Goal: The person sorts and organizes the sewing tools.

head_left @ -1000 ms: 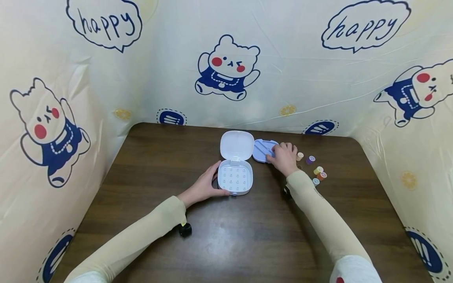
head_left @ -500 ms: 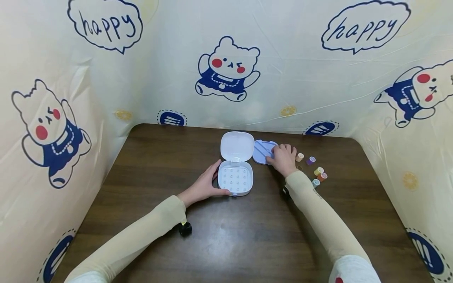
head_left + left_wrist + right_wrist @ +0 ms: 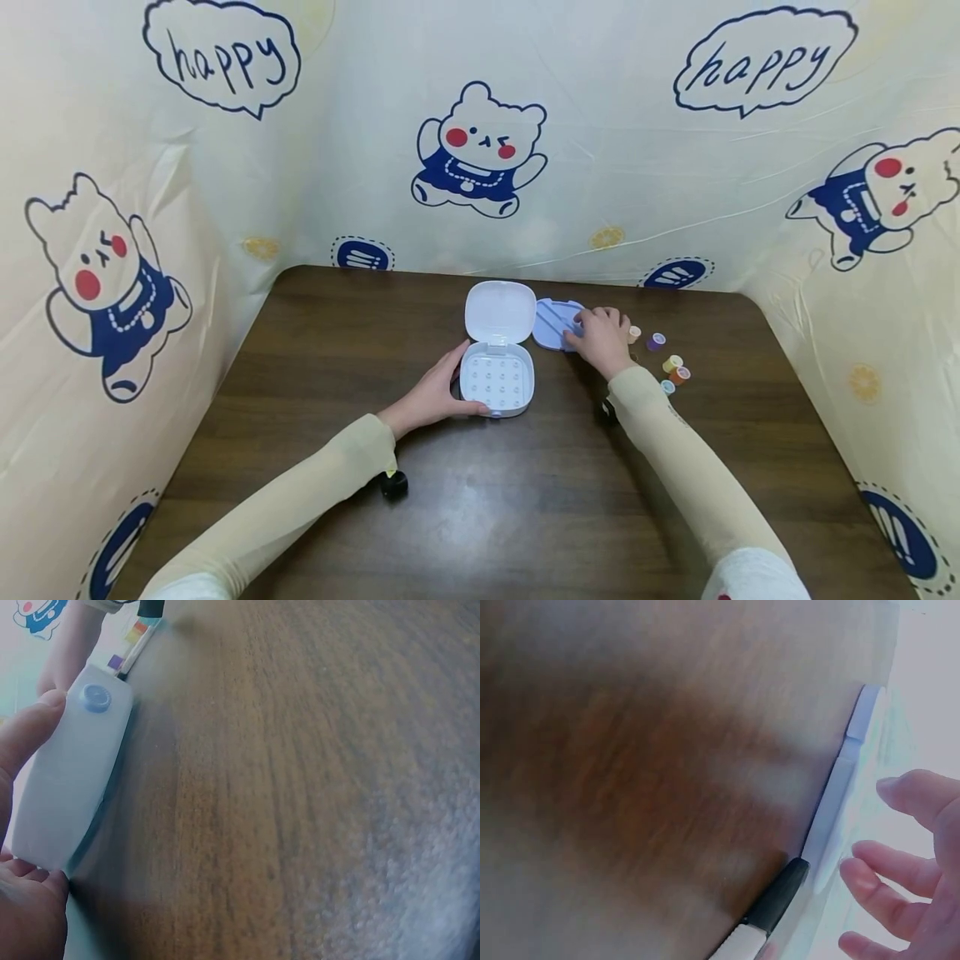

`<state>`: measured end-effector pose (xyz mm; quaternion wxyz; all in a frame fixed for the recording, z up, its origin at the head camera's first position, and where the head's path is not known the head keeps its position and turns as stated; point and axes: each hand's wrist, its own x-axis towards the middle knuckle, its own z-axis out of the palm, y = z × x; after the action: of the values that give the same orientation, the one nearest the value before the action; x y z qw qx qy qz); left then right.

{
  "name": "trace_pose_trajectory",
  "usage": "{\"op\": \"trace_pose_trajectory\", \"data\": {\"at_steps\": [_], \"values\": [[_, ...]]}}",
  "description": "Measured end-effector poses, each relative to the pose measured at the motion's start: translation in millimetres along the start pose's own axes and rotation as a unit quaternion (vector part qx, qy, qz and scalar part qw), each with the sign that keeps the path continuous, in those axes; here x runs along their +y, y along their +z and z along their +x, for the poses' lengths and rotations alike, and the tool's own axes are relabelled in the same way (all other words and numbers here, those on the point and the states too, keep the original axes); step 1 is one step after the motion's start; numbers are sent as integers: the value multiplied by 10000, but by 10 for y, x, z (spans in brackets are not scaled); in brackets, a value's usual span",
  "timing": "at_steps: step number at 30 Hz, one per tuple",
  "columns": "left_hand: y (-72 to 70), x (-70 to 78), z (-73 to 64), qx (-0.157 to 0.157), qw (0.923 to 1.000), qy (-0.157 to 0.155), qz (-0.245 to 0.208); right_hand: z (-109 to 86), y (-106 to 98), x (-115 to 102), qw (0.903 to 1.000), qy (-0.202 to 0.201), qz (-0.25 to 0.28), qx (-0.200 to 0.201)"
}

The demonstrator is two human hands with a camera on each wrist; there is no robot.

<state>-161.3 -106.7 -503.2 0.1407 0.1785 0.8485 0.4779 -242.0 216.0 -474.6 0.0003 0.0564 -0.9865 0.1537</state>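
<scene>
A small white plastic case [image 3: 497, 408] stands on the table with its lid [image 3: 500, 310] raised; rows of small pegs cover its inside. My left hand [image 3: 429, 402] holds the case at its left side, thumb at the front near the blue button [image 3: 96, 698], other fingers round the back. To the right lies a flat blue tray [image 3: 551, 329] with slanted ridges. Over its right edge is my right hand [image 3: 604, 340], fingers loosely bent and spread, with a gap to the tray in the right wrist view. A slim black-and-white tool [image 3: 778, 896] shows beside the tray there.
Several small thread spools lie right of my right hand, among them a purple spool [image 3: 656, 342], a yellow spool [image 3: 672, 363] and an orange spool [image 3: 680, 376]. The brown wooden table [image 3: 480, 517] meets a printed cloth [image 3: 480, 242] at its back and sides.
</scene>
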Motion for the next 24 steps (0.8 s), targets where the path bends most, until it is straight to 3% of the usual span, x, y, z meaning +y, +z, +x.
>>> {"op": "trace_pose_trajectory", "data": {"at_steps": [11,24], "values": [[-6,-17,5,-71,10000,-31,-15,-252,-146,19,9970,-280,600,399],[-10,-38,12,-113,9999,-74,6,-574,-305,108,9919,-466,841,835]]}}
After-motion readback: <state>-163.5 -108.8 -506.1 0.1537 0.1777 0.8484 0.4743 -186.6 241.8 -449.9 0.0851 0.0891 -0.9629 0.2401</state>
